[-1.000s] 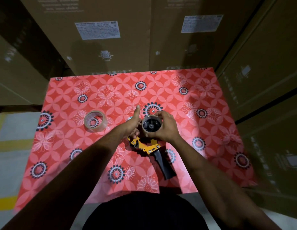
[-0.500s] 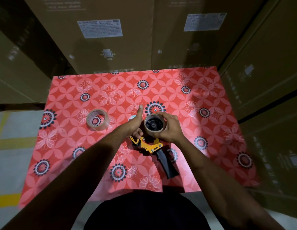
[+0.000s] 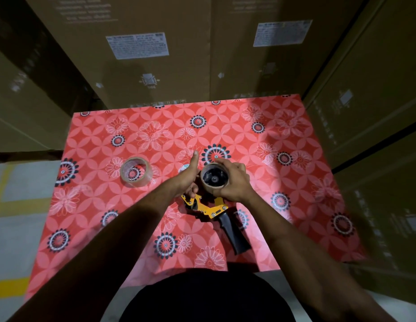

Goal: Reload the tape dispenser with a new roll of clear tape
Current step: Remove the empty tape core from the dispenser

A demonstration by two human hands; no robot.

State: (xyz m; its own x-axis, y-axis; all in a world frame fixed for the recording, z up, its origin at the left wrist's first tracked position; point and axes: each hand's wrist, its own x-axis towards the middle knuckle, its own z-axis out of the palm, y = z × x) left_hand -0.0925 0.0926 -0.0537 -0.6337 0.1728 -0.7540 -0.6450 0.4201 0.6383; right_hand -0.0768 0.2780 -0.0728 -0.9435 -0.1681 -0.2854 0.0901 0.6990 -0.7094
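While the old cardboard core (image 3: 214,177) sits on the hub of the tape dispenser (image 3: 208,206), the step in hand looks to be pulling that spent core off so the new roll can go on. Nearest the person, the dispenser's black handle (image 3: 232,231) lies flat on the red patterned tabletop (image 3: 295,182), pointing back toward the body, with the yellow frame just beyond it. To do this well, the frame should be pinned down firmly and the core drawn straight up along the hub's axis, not tilted, since a cocked core is likely to bind.

Both forearms reach forward from the bottom corners and converge over the dispenser. The left hand (image 3: 190,180) rests at the front of the yellow frame, its lower fingers curled down around the frame and its thumb stuck straight out, pointing away; it seems to steady the tool. The right hand (image 3: 234,182) wraps the core from the right side, fingers curled over its far rim and thumb at the near rim, gripping it. The black hub shows through the core's open centre.

Farther left, well apart from both hands, the new roll of clear tape (image 3: 135,168) lies flat on the tabletop, untouched. Beyond the tabletop's far edge stand tall cardboard boxes (image 3: 155,66) with white labels.
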